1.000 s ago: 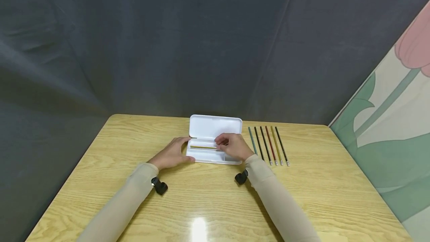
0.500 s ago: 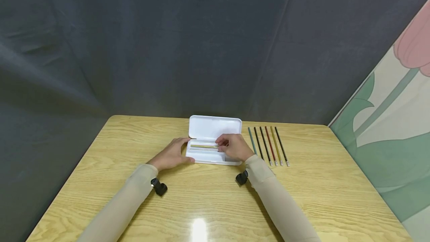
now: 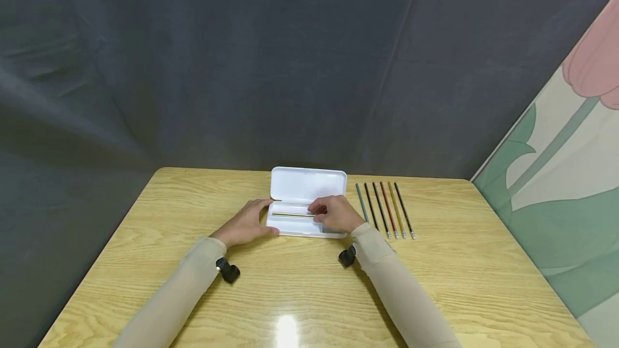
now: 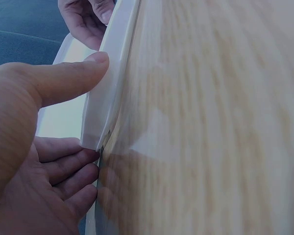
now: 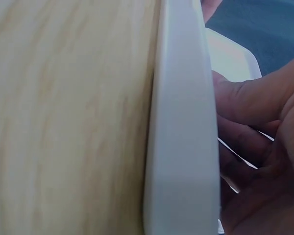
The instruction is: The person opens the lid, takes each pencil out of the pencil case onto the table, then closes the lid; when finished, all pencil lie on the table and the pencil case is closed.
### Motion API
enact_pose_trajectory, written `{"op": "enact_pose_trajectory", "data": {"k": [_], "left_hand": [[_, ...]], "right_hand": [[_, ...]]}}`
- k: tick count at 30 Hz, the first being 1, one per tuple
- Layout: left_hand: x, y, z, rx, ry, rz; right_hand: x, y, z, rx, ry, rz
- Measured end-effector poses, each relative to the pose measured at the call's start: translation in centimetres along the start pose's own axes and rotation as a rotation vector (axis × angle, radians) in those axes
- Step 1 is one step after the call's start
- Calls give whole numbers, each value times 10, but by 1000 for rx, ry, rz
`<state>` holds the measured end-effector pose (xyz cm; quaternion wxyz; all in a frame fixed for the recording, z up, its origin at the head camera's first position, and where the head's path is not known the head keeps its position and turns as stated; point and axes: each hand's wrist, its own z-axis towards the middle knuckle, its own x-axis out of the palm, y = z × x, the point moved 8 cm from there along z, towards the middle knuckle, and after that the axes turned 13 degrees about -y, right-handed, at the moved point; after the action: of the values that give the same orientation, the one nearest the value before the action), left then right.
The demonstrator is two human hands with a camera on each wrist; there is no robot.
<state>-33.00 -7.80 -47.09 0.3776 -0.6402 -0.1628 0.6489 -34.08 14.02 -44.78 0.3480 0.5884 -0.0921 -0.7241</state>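
Observation:
A white pencil case (image 3: 295,225) lies on the table, its lid (image 3: 309,184) raised at the back. At its left end my left hand (image 3: 244,224) grips it, thumb on the front wall and fingers round the back corner, as the left wrist view also shows. A yellow-and-black pencil (image 3: 292,215) lies lengthwise in the long back compartment. My right hand (image 3: 337,214) reaches over the case's right half and pinches the pencil near its right end, which the fingers cover. In the right wrist view, the case's front wall (image 5: 186,122) hides the fingertips.
Right of the case, several pencils stand in a row on the wooden table (image 3: 309,283), among them a teal one (image 3: 361,202), a red one (image 3: 389,208) and a yellow one (image 3: 396,208). A dark curtain (image 3: 290,69) hangs behind.
The pencil in the case has shifted slightly toward the front of its compartment, with the right hand's fingers moving along. The left hand keeps its place on the case.

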Motion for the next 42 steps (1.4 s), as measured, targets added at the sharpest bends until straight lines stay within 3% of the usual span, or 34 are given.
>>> {"op": "enact_pose_trajectory", "data": {"k": [9, 18, 25, 29, 42], "left_hand": [[0, 1, 0, -1, 0, -14], [1, 1, 2, 11, -9, -2], [0, 1, 1, 9, -7, 4], [1, 1, 0, 5, -4, 5], [1, 0, -2, -2, 2, -9]], "right_hand": [[2, 2, 0, 1, 29, 12], [-3, 6, 0, -4, -1, 57], [-33, 8, 2, 34, -155, 187], [-51, 4, 2, 72, -195, 264], [-118, -40, -15, 194, -379, 430]]}}
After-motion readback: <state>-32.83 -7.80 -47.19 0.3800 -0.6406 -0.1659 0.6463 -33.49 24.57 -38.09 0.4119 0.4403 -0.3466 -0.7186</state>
